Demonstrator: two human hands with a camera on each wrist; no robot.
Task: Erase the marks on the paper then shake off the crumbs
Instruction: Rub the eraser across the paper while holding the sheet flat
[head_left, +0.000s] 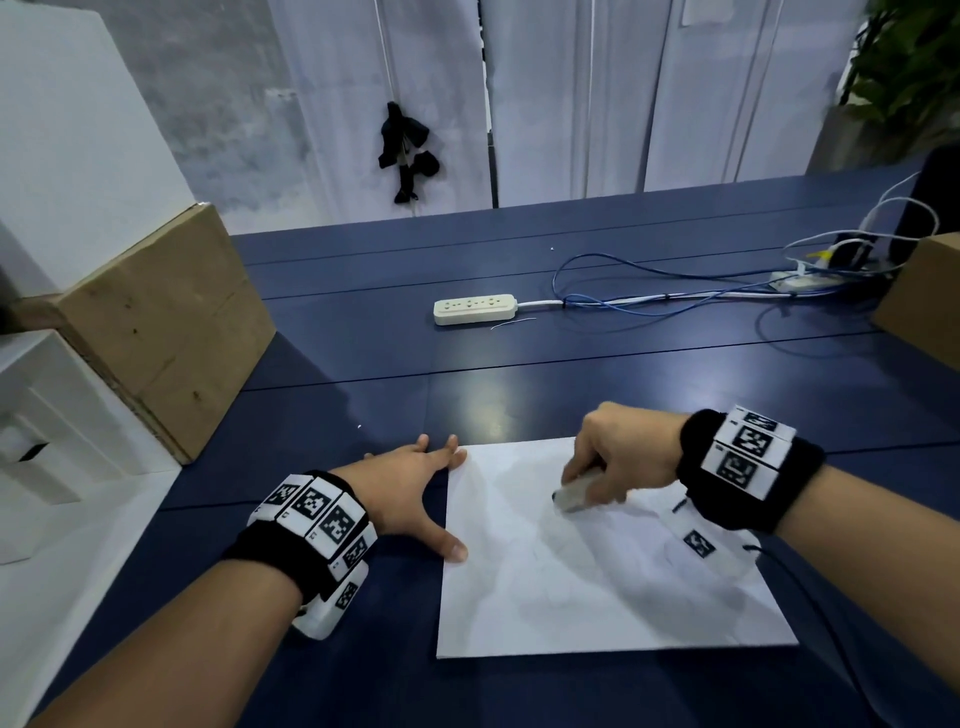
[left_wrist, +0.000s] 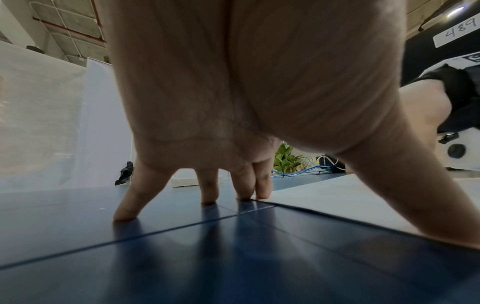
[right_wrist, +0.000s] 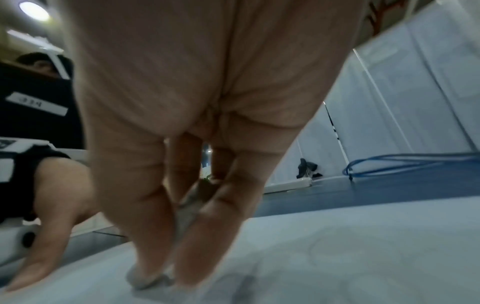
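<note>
We sit at a big dark blue table (head_left: 623, 374) made of long panels with thin lines between them, and a soft patch of light shines on it. On the table we see a white power strip (head_left: 475, 309), loose blue cables (head_left: 649, 270) and white cables (head_left: 893, 213), with a cardboard box (head_left: 166, 332) at the left edge and another cardboard box (head_left: 919, 306) at the right edge. Behind the table stand tall white panels (head_left: 571, 93) with a black cloth (head_left: 405, 148) hanging on them, next to a grey wall (head_left: 218, 93), and a green plant (head_left: 909, 67) grows in the far right corner.
</note>
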